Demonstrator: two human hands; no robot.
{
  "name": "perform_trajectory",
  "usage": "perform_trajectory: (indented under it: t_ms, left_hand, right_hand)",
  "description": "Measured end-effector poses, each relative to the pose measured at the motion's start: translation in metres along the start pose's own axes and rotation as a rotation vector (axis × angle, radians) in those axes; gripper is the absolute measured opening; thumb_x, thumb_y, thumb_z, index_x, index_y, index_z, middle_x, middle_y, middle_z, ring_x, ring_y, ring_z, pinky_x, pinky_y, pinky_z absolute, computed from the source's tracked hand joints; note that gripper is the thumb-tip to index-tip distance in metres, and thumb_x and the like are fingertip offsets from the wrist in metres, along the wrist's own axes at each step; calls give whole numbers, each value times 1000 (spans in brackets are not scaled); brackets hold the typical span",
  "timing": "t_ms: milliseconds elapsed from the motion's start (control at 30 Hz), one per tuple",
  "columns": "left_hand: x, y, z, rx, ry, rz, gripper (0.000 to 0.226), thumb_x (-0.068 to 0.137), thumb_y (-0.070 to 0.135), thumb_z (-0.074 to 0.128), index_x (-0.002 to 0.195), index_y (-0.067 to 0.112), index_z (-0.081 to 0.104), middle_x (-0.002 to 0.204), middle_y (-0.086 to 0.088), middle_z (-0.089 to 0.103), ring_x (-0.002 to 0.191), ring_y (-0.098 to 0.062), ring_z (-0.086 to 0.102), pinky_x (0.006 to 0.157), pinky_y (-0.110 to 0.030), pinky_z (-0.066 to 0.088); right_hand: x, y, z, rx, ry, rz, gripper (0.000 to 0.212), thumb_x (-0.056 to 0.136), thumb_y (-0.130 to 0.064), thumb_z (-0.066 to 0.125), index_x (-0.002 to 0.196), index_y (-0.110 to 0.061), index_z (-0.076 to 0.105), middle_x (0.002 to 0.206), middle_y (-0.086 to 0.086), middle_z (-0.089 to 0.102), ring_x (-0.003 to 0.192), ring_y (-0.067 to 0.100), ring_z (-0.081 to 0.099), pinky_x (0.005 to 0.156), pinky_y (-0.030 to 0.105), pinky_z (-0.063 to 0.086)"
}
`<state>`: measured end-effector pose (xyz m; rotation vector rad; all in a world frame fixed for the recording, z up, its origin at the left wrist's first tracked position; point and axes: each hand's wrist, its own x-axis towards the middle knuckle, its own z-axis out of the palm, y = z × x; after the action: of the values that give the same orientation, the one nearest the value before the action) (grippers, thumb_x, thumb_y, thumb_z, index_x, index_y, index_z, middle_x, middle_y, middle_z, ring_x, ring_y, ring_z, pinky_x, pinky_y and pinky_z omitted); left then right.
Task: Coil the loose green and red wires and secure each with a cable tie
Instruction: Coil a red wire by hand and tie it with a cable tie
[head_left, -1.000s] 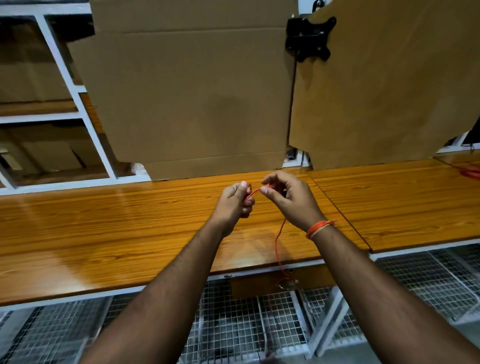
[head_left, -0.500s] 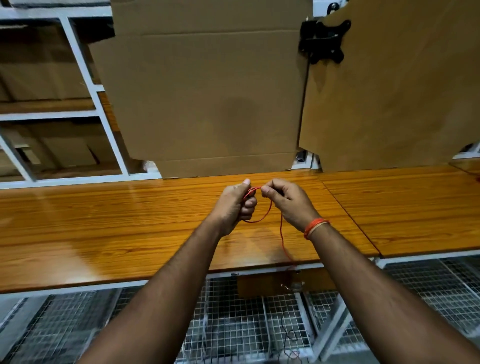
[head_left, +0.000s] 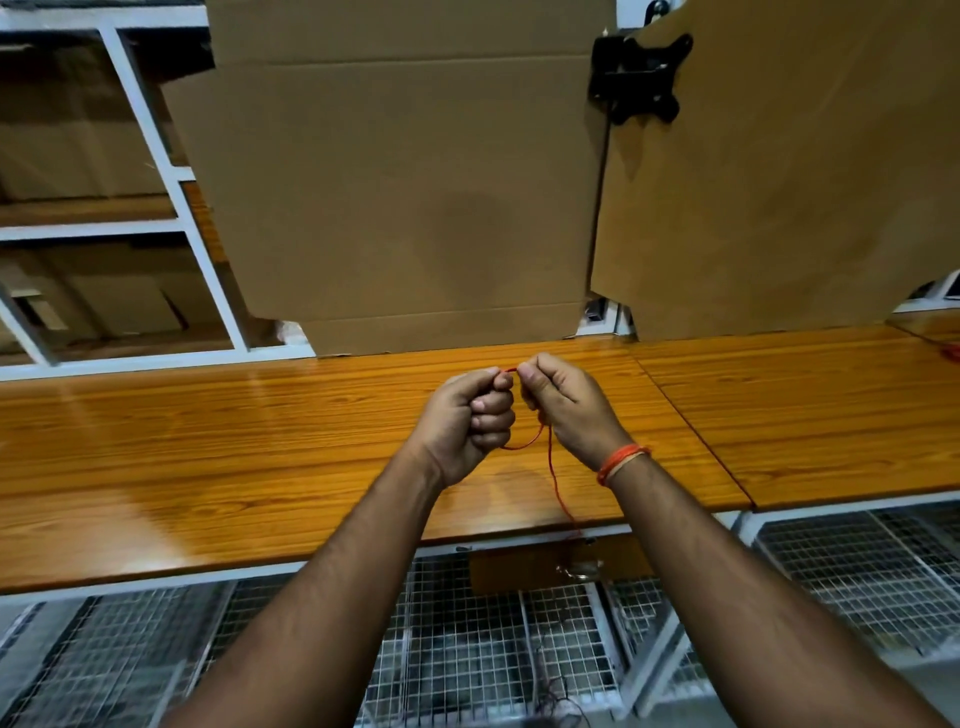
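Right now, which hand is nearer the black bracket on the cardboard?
Right. The right hand sits below the black bracket, slightly to its left; the left hand is farther left.

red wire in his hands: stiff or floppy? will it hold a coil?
Likely floppy: the red wire sags in a loose loop between left hand and right hand, its tail drooping over the bench edge. Thin, probably light; likely springs open unless tied.

The red wire (head_left: 554, 470) vanishes inside both fists (lower end blurred).
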<state>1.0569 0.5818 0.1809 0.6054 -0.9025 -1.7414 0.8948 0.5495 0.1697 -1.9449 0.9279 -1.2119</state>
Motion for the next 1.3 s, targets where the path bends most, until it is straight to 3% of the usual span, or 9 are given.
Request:
perform_trajectory:
  t_ms: [200, 400, 600, 733, 800, 900, 1100, 1200, 1300]
  left_hand:
    - [-2, -12, 1, -169, -23, -47, 30, 99, 27, 44, 72, 18, 56, 49, 12, 31, 37, -2, 25, 39, -19, 14]
    - [-8, -11, 5, -89, 17, -73, 19, 92, 22, 46, 74, 19, 51, 50, 12, 28, 42, -5, 13, 40, -20, 10]
    - [-10, 4, -10, -431, 126, 68, 40, 106, 17, 34, 71, 17, 52, 49, 9, 30, 41, -5, 14, 36, -19, 10]
    - [-20, 18, -35, -436, 260, 188, 33, 110, 22, 36, 81, 16, 52, 53, 10, 32, 39, -3, 26, 37, -17, 13]
    - [-26, 18, -44, -420, 320, 205, 32, 111, 26, 35, 85, 16, 51, 53, 10, 33, 39, -3, 27, 36, -17, 16]
    - [-32, 6, -48, -257, 415, 212, 30, 112, 24, 34, 90, 14, 51, 57, 7, 38, 42, -5, 30, 36, -16, 24]
    - [-40, -28, -30, 341, 344, 189, 25, 113, 23, 32, 106, 7, 50, 73, -9, 69, 57, -16, 66, 54, -22, 54]
    - [-46, -37, -25, 548, 255, 180, 26, 113, 20, 33, 101, 7, 52, 60, -2, 58, 46, -13, 48, 45, -22, 38]
    - [-51, -39, -23, 557, 225, 116, 29, 111, 17, 35, 89, 12, 53, 56, 6, 37, 46, -8, 25, 44, -19, 21]
  right_hand:
    - [-10, 3, 7, 45, 87, -1, 37, 108, -31, 51, 85, -2, 58, 70, 0, 49, 65, 8, 46, 58, 28, 40]
    - [-17, 3, -1, -19, 53, -46, 28, 108, -32, 51, 89, -19, 67, 71, 3, 57, 68, 12, 54, 64, 34, 45]
    - [-58, 42, 10, 106, 23, 235, 14, 106, -26, 55, 101, -28, 67, 72, -3, 61, 61, 14, 52, 52, 27, 41]
    - [-96, 58, 8, -75, -32, 235, 14, 103, -28, 60, 92, -27, 68, 78, -3, 68, 71, 14, 64, 65, 34, 51]
    - [-105, 53, 4, -120, -49, 181, 11, 101, -25, 63, 94, -25, 71, 82, -9, 68, 79, 5, 64, 70, 24, 50]
    - [-103, 39, 1, -266, -106, -7, 10, 98, -16, 67, 99, -20, 76, 90, -17, 66, 92, -1, 61, 75, 10, 43]
    - [-71, -4, 9, -386, -126, -334, 10, 98, -21, 69, 100, -14, 75, 87, -6, 61, 83, 10, 56, 70, 23, 44]
    - [-60, -20, 11, -313, -84, -281, 14, 94, -18, 74, 107, -15, 71, 89, -5, 67, 82, 9, 62, 68, 21, 49]
    - [-52, -27, 7, -184, -167, -135, 20, 91, -16, 77, 108, -19, 67, 86, -6, 68, 81, 9, 65, 66, 19, 50]
